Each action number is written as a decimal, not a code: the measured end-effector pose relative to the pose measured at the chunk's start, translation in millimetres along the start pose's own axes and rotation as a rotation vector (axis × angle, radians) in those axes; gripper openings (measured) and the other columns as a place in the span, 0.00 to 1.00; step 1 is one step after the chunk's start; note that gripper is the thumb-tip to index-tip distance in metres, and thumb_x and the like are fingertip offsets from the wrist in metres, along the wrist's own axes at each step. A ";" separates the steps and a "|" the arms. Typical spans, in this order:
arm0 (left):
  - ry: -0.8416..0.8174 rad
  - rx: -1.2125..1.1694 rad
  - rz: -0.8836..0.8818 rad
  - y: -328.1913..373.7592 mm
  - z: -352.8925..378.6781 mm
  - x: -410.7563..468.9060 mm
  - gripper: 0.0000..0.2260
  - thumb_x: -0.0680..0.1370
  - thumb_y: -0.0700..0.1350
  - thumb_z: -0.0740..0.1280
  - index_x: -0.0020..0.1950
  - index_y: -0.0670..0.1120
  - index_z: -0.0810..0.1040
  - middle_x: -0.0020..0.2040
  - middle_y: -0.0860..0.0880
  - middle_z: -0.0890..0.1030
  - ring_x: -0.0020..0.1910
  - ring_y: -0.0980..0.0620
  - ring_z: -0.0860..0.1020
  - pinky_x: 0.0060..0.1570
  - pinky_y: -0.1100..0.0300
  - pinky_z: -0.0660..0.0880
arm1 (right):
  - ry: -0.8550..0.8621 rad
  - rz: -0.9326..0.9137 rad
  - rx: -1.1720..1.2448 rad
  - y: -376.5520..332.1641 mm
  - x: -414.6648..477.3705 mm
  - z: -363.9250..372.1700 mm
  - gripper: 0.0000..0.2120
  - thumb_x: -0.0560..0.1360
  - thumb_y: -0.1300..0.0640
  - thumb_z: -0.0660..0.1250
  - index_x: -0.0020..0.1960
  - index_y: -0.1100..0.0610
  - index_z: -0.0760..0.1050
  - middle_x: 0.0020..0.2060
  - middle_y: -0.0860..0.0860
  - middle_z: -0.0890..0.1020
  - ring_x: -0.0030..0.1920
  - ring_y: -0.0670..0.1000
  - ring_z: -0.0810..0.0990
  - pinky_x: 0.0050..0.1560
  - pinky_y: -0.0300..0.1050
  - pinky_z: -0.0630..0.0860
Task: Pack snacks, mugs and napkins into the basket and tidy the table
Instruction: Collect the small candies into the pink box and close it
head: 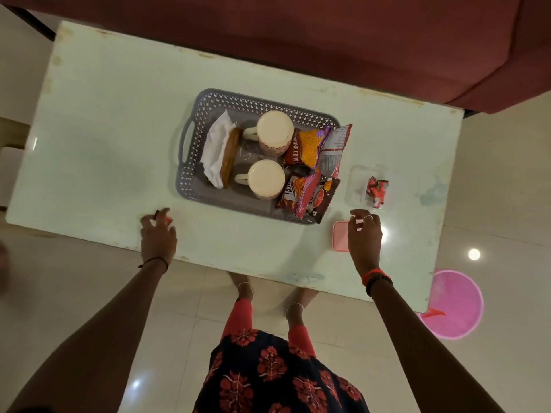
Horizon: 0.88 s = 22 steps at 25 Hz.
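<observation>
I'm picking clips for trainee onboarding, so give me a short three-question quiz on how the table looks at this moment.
1. True or false: both mugs stand inside the basket.
2. Where is the clear container? A) in the basket. B) on the table, to the right of the basket. C) on the floor.
3. Fill in: the flat pink thing partly under the right hand is a ____.

Key: 1 true. 2 B. 3 lid.

Maroon sofa (328, 40), glossy tiled floor (492, 189)
</observation>
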<state>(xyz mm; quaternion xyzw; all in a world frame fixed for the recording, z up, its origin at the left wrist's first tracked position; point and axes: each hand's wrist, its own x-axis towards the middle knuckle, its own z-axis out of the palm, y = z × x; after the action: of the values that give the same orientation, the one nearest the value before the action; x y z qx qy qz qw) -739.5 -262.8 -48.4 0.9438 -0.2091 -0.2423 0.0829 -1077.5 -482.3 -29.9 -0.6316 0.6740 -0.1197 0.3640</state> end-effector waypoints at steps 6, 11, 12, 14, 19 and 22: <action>0.039 -0.037 0.081 -14.8 5.4 24.3 0.07 0.77 0.33 0.58 0.53 0.37 0.73 0.59 0.32 0.66 0.52 0.33 0.72 0.57 0.43 0.70 | 0.051 0.048 0.013 -2.5 15.6 -1.3 0.10 0.77 0.65 0.59 0.56 0.62 0.76 0.57 0.59 0.76 0.50 0.54 0.79 0.47 0.38 0.71; 0.015 -0.135 0.190 6.3 5.7 5.3 0.08 0.77 0.33 0.58 0.54 0.34 0.73 0.52 0.32 0.76 0.51 0.34 0.76 0.54 0.46 0.71 | 0.082 0.096 0.025 0.7 18.1 -7.6 0.11 0.77 0.65 0.59 0.55 0.61 0.76 0.56 0.59 0.76 0.44 0.49 0.75 0.45 0.32 0.68; -0.011 -0.166 0.239 17.4 9.1 -9.3 0.07 0.77 0.33 0.59 0.53 0.35 0.73 0.50 0.33 0.78 0.50 0.37 0.78 0.51 0.48 0.73 | 0.092 0.096 0.026 1.0 18.5 -9.3 0.11 0.77 0.65 0.59 0.55 0.61 0.76 0.55 0.59 0.77 0.43 0.49 0.75 0.44 0.30 0.66; -0.147 -0.232 0.286 42.5 19.1 -43.9 0.06 0.78 0.35 0.60 0.55 0.39 0.70 0.49 0.38 0.81 0.46 0.46 0.80 0.44 0.58 0.74 | 0.107 0.097 0.027 1.7 20.4 -13.2 0.10 0.77 0.66 0.59 0.55 0.62 0.76 0.55 0.59 0.77 0.43 0.50 0.75 0.43 0.29 0.65; -0.541 -0.265 0.542 131.1 51.2 -129.6 0.04 0.79 0.46 0.61 0.51 0.46 0.70 0.48 0.48 0.82 0.49 0.53 0.81 0.44 0.62 0.79 | 0.121 0.115 0.060 9.4 25.3 -29.9 0.10 0.77 0.65 0.59 0.54 0.62 0.77 0.54 0.59 0.77 0.43 0.48 0.75 0.42 0.28 0.67; -0.567 -0.280 0.699 198.1 67.5 -161.6 0.07 0.79 0.48 0.61 0.52 0.46 0.72 0.47 0.47 0.82 0.48 0.52 0.80 0.47 0.55 0.77 | 0.127 0.099 0.058 21.6 25.7 -44.2 0.10 0.77 0.66 0.59 0.53 0.62 0.77 0.54 0.58 0.77 0.43 0.50 0.76 0.39 0.24 0.67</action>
<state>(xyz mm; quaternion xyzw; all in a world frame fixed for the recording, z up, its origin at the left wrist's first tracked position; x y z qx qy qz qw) -971.4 -374.3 12.4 0.6933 -0.4940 -0.4738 0.2256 -1120.8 -515.9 -20.9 -0.5778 0.7224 -0.1610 0.3440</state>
